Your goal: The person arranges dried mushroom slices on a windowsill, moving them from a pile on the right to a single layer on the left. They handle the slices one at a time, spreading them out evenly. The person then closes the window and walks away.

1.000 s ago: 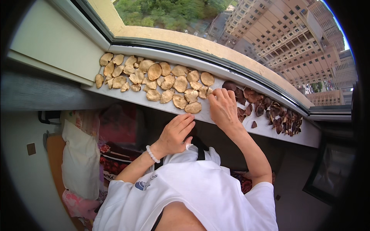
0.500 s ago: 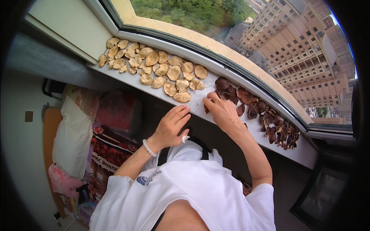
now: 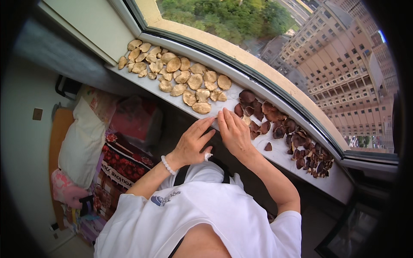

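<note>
On the white windowsill (image 3: 275, 150), light tan dried slices (image 3: 195, 80) lie spread out at the left. Dark reddish-brown dried pieces (image 3: 272, 111) lie in a band at the right. My left hand (image 3: 191, 142) is at the sill's near edge, just below the tan slices, fingers stretched and thumb apart. A small white wad or wrap (image 3: 208, 156) is at its thumb tip. Beside it, my right hand (image 3: 235, 134) lies with straight fingers over the near edge, left of the dark pieces; its fingertips' undersides are hidden. One pale piece (image 3: 246, 120) shows beside its fingers.
A window frame (image 3: 241, 64) runs along the sill's far side, with trees and tall buildings beyond. Left of me is a bed with a white pillow (image 3: 81, 133) and a patterned red cover (image 3: 124, 161). A lone dark piece (image 3: 268, 146) lies near the sill's edge.
My right hand has moved left from the dark pieces toward my left hand, its bent fingers now straightened. More of the dark pieces show. My left hand has barely moved.
</note>
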The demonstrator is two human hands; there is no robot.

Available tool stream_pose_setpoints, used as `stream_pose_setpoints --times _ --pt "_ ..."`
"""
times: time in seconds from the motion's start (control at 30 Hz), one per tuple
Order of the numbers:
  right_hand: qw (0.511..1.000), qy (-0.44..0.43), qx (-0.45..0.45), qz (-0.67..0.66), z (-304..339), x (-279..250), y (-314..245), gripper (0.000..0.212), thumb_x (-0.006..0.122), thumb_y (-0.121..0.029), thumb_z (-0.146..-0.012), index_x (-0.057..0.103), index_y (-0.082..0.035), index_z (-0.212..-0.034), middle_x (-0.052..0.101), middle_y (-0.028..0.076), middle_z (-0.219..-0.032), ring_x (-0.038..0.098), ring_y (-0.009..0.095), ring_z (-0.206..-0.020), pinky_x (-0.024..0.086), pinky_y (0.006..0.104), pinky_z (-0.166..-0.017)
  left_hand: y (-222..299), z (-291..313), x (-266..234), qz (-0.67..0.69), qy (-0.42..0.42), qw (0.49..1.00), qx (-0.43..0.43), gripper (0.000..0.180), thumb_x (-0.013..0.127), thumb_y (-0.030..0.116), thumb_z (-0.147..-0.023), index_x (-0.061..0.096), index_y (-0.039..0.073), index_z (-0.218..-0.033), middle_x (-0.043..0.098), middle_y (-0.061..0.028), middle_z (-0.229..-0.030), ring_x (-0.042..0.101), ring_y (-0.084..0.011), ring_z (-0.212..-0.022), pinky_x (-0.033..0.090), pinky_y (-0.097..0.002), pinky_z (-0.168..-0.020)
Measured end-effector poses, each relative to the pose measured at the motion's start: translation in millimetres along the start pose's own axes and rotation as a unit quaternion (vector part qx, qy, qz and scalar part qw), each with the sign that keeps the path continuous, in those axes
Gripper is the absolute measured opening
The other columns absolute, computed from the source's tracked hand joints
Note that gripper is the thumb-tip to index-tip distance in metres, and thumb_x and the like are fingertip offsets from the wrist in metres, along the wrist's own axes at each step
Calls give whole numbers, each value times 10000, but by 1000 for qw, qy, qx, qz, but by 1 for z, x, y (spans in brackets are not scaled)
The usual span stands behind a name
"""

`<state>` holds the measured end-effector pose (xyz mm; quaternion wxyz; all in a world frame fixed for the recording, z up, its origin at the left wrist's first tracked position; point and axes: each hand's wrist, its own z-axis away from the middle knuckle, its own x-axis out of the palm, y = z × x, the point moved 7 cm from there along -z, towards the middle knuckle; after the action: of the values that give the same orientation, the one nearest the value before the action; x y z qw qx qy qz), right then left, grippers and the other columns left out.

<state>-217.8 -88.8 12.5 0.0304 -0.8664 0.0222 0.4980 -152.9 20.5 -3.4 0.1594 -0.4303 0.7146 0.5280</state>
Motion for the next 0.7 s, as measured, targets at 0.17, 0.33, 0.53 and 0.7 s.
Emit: stream_pose_setpoints --times 0.17,0.33,0.53,0.7 --pt "1000 -25 -6 10 12 -2 1 419 647 -89 -789 634 65 -1179 650 198 -1201 627 316 -1120 499 411 -976 3 -1 11 -34 -29 999 27 498 770 105 -681 672 -60 -1141 517 -241 -1439 481 -388 -1360 370 -519 -1143" --pt "998 -37 44 3 1 -11 13 374 663 -85 -768 671 32 -1124 646 145 -1161 598 310 -1115 462 437 -970 -1 -1 15 -38 -38 998 26 480 767 128 -705 674 -45 -1143 533 -219 -1437 475 -364 -1377 344 -520 -1158" --pt "978 -79 181 68 -2 -25 47 169 736 -96 -778 673 -47 -927 602 75 -944 559 270 -965 426 415 -821 2 -16 14 -3 -48 997 61 463 756 135 -734 666 -50 -1149 498 -220 -1479 425 -362 -1425 332 -508 -1169" --pt "976 -98 159 109 -2 -5 53 116 676 -83 -738 654 -48 -846 571 83 -875 539 266 -940 405 394 -805 -1 -28 23 4 -81 995 53 461 733 134 -767 645 -59 -1176 434 -238 -1525 377 -370 -1454 325 -491 -1177"
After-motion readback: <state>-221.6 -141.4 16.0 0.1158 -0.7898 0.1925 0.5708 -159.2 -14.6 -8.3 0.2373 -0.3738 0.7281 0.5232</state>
